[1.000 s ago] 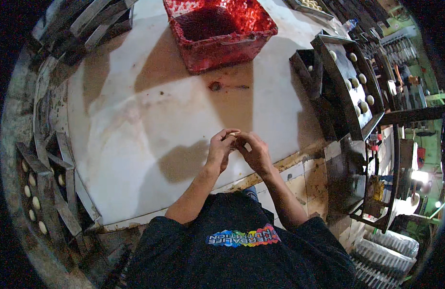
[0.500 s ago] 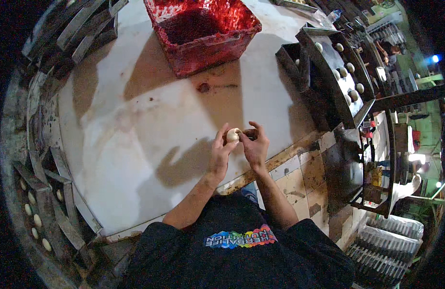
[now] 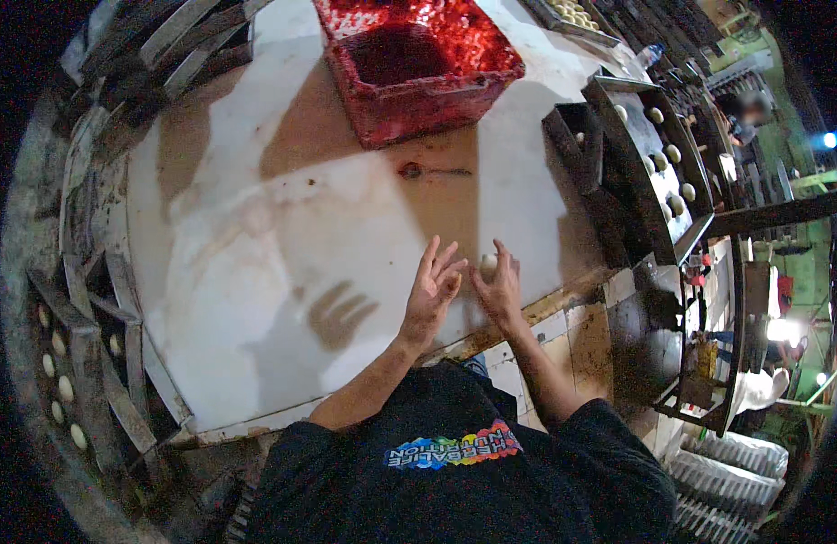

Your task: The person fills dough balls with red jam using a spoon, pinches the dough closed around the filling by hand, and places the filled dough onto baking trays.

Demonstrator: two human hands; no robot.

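A round, pale ball that looks like dough (image 3: 488, 264) is held between the thumb and fingers of my right hand (image 3: 500, 293), above the front edge of the white table (image 3: 346, 218). Just left of it, my left hand (image 3: 431, 295) is raised with its fingers spread and nothing in them. Farther back stands a red bin (image 3: 427, 109), its inside smeared with red and holding a dark red mass. To the right, a metal tray (image 3: 658, 172) carries several similar pale balls.
A dark red blob with a streak (image 3: 411, 170) lies on the table before the bin. Metal trays (image 3: 87, 363) with pale balls line the left. Another tray (image 3: 572, 20) full of balls sits at the far right. Tiled flooring (image 3: 550, 340) shows beside the table.
My hands have separated: the left has let go of the ball and opened, while the right keeps it and has moved slightly right. The whole view has shifted a little.
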